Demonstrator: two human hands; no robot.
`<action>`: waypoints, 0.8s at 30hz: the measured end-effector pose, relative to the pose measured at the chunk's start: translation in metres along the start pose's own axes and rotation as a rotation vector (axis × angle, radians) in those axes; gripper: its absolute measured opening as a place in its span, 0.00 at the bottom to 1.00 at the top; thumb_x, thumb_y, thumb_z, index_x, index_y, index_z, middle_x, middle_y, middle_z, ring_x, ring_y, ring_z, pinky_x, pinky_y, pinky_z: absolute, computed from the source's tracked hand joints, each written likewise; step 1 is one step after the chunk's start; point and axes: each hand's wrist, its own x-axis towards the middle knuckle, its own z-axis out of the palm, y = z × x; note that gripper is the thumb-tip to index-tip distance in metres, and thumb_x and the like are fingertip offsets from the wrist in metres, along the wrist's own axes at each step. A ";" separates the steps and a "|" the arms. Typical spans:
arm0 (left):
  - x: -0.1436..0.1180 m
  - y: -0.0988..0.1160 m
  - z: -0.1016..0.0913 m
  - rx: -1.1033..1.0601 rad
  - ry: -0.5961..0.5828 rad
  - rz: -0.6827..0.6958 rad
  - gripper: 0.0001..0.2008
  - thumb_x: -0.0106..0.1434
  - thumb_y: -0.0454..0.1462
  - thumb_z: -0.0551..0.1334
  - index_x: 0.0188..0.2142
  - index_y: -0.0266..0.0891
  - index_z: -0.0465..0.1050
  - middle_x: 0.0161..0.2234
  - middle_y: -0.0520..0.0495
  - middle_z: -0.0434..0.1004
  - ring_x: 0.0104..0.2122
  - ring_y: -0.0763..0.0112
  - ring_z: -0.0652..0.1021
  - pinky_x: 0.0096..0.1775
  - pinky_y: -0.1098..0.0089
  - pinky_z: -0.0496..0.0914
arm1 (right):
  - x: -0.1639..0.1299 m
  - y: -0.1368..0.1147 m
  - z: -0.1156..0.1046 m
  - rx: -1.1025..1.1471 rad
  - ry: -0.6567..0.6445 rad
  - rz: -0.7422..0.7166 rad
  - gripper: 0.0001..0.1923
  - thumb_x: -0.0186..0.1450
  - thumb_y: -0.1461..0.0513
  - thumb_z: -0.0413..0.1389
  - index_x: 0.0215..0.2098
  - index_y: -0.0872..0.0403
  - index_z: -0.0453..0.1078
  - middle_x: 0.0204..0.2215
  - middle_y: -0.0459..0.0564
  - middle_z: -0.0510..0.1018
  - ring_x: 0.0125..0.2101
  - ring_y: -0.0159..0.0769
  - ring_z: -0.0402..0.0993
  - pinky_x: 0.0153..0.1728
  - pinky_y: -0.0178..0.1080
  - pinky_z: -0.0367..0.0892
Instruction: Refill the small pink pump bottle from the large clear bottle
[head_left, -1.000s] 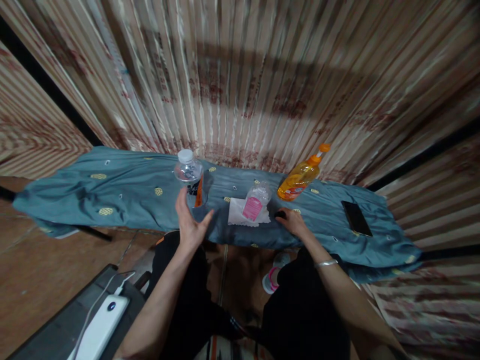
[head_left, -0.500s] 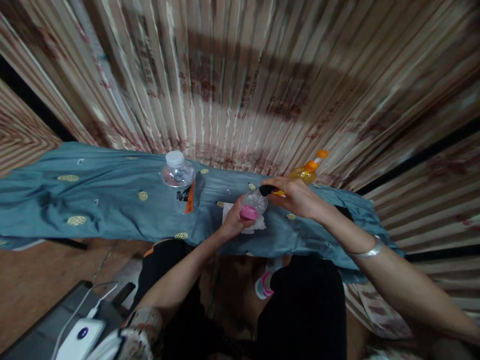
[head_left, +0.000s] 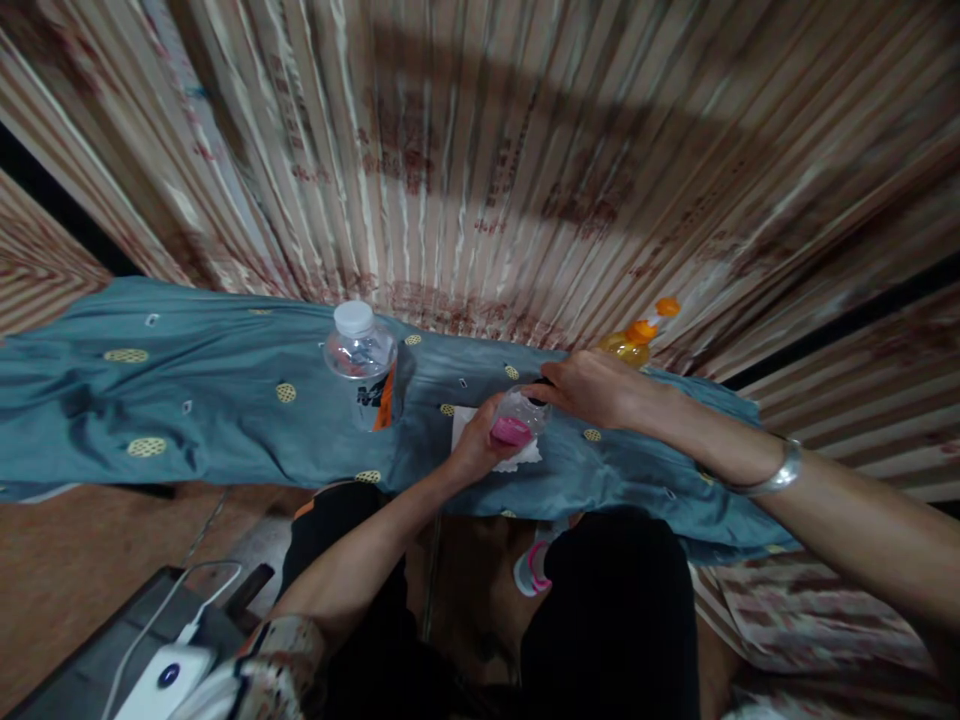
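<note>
**Clear little bottle, two hands on it, right by the front edge**

Plastic, see-through, pink label: the small bottle (head_left: 516, 420) sits over a white napkin (head_left: 465, 432) on the blue cloth-covered surface (head_left: 225, 400). Left hand (head_left: 480, 445) has its fingers wrapped round the body from below, and the right hand (head_left: 596, 388) has its fingers pinched down on the dark cap at the top, so both are clamped on the same bottle.

What I'd worry about: it's a soft-looking bottle, so a hard squeeze from the left while the cap is loose could push liquid out onto the napkin and cloth. The cloth is rumpled too, so anything set down crooked might tip.

Room-wise, the bottle is near the front edge, with the person's knees right below. The big water bottle (head_left: 361, 355) stands just to the left, and the orange bottle (head_left: 636, 338) is right behind the right hand, so an elbow swing could knock either. Plenty of open cloth further left.
</note>
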 end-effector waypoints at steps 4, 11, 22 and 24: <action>0.001 -0.001 -0.001 0.022 0.014 0.012 0.38 0.53 0.38 0.77 0.62 0.43 0.68 0.61 0.38 0.80 0.60 0.45 0.81 0.63 0.47 0.77 | -0.007 -0.001 -0.007 0.054 -0.007 -0.102 0.24 0.74 0.56 0.62 0.66 0.55 0.72 0.58 0.60 0.83 0.58 0.47 0.82 0.51 0.38 0.71; -0.001 -0.001 0.000 0.076 0.017 -0.010 0.40 0.54 0.35 0.76 0.65 0.42 0.66 0.62 0.39 0.79 0.60 0.46 0.81 0.63 0.48 0.77 | -0.004 -0.003 0.000 0.054 0.011 -0.026 0.21 0.79 0.53 0.52 0.49 0.61 0.81 0.41 0.66 0.87 0.46 0.53 0.86 0.44 0.42 0.72; 0.001 -0.001 -0.001 0.068 0.005 -0.051 0.42 0.52 0.36 0.76 0.64 0.43 0.64 0.63 0.39 0.78 0.62 0.47 0.80 0.65 0.49 0.75 | -0.002 -0.003 -0.003 0.027 0.006 0.038 0.23 0.78 0.50 0.53 0.51 0.61 0.80 0.42 0.65 0.87 0.45 0.53 0.87 0.40 0.40 0.70; 0.001 -0.001 -0.001 0.081 0.005 -0.070 0.42 0.52 0.37 0.76 0.65 0.46 0.64 0.63 0.42 0.79 0.61 0.48 0.81 0.63 0.50 0.76 | -0.002 -0.001 -0.003 0.042 0.001 0.000 0.21 0.75 0.52 0.59 0.59 0.56 0.77 0.49 0.60 0.87 0.50 0.48 0.86 0.43 0.37 0.70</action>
